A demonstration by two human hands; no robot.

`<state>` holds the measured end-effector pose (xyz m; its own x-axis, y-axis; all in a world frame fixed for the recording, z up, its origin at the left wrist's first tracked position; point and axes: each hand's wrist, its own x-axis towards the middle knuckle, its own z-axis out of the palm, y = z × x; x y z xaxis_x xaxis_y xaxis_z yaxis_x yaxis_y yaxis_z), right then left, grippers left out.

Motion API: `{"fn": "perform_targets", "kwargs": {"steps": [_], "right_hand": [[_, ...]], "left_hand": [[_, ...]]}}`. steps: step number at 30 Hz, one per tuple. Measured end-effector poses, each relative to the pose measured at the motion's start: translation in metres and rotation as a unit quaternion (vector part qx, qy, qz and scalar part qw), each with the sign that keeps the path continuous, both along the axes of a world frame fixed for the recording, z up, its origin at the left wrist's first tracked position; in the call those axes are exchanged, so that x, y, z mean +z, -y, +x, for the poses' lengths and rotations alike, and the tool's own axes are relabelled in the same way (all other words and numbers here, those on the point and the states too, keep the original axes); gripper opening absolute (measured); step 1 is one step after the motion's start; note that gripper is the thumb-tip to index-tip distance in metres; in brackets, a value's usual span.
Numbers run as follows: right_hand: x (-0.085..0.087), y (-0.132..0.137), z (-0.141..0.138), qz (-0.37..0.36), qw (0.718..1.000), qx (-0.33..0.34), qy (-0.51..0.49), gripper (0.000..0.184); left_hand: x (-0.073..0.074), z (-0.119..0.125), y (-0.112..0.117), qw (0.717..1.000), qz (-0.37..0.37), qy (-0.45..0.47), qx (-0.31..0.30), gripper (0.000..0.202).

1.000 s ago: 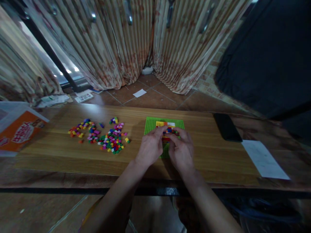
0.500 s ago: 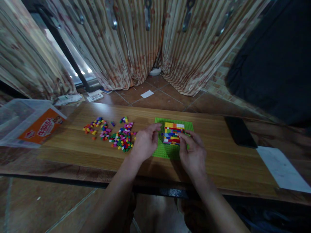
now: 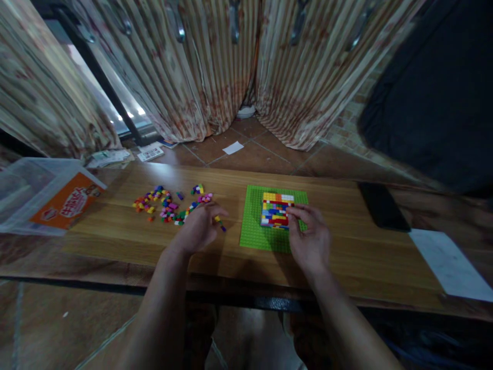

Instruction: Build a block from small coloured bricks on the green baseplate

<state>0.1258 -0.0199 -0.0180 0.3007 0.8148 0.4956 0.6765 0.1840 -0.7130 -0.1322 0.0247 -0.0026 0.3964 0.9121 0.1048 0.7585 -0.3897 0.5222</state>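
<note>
Left hand [image 3: 198, 228] moved from green plate [image 3: 254, 234] to loose bricks [image 3: 165, 205], curled, cannot tell if holding | right hand [image 3: 310, 241] open, touching brick block [image 3: 275, 209] | bump could scatter bricks

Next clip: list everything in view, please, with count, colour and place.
table: one, wood, across the foreground
loose bricks: many, mixed colours, table left
baseplate: one, green, table centre
brick panel: one, multicoloured, on the baseplate
phone: one, black, table right
paper sheet: one, white, table far right
plastic box: one, clear with orange label, far left
curtains: several, striped beige, behind
left hand: one, over the loose bricks' near edge
right hand: one, fingertips at the brick panel's right edge
</note>
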Motion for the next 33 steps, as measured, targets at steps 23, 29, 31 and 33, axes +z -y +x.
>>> {"fn": "perform_targets", "kwargs": {"steps": [23, 29, 31, 33], "right_hand": [[0.001, -0.004, 0.008, -0.017, 0.997, -0.006, -0.068, 0.021], [0.002, -0.003, 0.007, -0.008, 0.997, 0.004, -0.083, 0.02], [0.002, -0.003, 0.007, -0.01, 0.997, 0.007, -0.081, 0.02], [0.002, -0.002, 0.007, -0.014, 0.997, 0.009, -0.079, 0.02]], "left_hand": [[0.002, 0.049, 0.007, 0.99, 0.004, 0.143, -0.01, 0.021], [0.0, 0.082, 0.008, 0.975, 0.005, 0.223, 0.023, 0.024], [0.001, 0.089, 0.007, 0.97, 0.003, 0.239, 0.033, 0.022], [0.002, 0.096, 0.007, 0.966, 0.003, 0.256, 0.042, 0.019]]}}
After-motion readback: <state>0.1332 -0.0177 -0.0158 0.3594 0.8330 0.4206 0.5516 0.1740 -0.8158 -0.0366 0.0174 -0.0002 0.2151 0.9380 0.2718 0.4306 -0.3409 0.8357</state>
